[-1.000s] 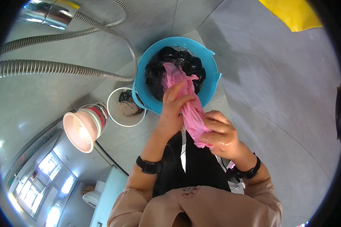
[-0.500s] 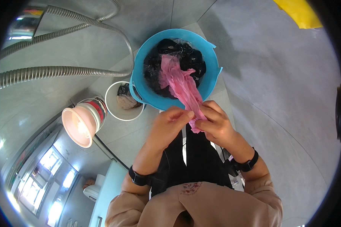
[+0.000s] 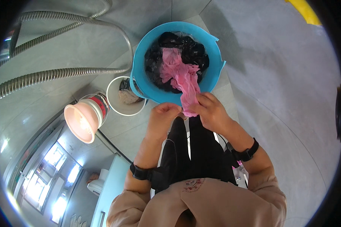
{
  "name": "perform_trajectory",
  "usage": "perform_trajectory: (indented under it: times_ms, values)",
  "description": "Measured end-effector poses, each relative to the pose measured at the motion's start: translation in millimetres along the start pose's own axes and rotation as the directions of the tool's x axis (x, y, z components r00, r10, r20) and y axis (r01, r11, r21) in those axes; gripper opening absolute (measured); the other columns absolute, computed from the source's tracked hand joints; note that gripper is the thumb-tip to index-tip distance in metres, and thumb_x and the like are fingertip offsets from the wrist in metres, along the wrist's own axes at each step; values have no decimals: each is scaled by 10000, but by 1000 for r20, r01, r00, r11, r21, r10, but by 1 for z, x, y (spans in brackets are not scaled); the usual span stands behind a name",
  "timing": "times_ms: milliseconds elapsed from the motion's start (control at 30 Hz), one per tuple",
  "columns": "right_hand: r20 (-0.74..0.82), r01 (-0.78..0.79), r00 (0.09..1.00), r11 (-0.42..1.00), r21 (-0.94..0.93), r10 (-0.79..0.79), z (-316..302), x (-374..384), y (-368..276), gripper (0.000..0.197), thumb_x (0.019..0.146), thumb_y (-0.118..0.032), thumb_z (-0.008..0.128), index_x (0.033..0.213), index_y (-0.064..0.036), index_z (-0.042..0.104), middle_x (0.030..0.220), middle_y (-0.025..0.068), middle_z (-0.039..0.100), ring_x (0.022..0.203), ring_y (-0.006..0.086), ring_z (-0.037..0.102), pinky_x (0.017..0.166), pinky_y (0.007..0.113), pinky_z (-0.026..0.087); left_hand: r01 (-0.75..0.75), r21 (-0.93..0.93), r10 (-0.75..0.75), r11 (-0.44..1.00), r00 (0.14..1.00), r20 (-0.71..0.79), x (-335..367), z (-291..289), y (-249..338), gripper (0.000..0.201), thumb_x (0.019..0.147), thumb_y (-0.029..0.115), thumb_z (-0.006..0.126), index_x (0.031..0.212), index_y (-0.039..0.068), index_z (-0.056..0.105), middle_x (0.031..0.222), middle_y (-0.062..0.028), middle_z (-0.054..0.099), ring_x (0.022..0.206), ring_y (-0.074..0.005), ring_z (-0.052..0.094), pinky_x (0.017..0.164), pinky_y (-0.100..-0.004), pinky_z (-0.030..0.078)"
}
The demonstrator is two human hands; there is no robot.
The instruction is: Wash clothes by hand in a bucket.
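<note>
A wet pink cloth (image 3: 185, 77) stretches from the blue tub (image 3: 139, 60) over its near rim to my hands. My right hand (image 3: 214, 113) grips its near end, with thumb and fingers closed on the fabric. At the cloth's left edge, my left hand (image 3: 163, 117) has its thumb and forefinger pinched together, seemingly on the cloth's border. Inside the tub, soaked black clothes (image 3: 195, 53) lie in water around the far part of the cloth. Both hands are just outside the tub's near rim, above my dark trousers (image 3: 204, 151).
Left of the tub stands a white bucket (image 3: 127, 111) holding a greyish-brown bundle. Beside it, a pink basin (image 3: 79, 125) rests on a red-and-white pail (image 3: 101, 104). Ribbed metal hoses (image 3: 60, 72) loop at the left. Something yellow (image 3: 307, 11) shows at the upper right.
Both hands have moved slightly farther forward, toward the tub. The pink cloth is less stretched and more bunched; my left fingers have shifted from on top of it to its left edge.
</note>
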State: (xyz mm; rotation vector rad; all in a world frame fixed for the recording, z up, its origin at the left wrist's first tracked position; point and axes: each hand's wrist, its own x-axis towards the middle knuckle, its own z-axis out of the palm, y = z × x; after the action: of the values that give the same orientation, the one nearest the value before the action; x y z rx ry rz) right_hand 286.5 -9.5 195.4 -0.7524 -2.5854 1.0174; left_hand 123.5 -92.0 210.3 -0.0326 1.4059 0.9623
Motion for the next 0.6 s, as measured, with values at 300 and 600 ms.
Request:
perform_trajectory:
  times_ms: [300,600]
  values:
    - [68,-196,978,980,-17,197,19,-12,32,477,642,20,584,1102,-90,518,982,139,557,905,328,525,810,383,435,-103,39,108,994,982,-154,-17,-23,-9,60,749,14,613,807,-5,615,748,-6,580,691,-70,509,638,-195,389]
    - [-216,-222,947,970,95,237,-26,-18,-7,287,625,40,640,896,-56,636,889,84,629,818,267,536,751,344,436,-396,130,378,909,915,142,-66,-28,7,123,683,-87,611,764,0,582,812,-38,535,770,-113,487,705,-224,370]
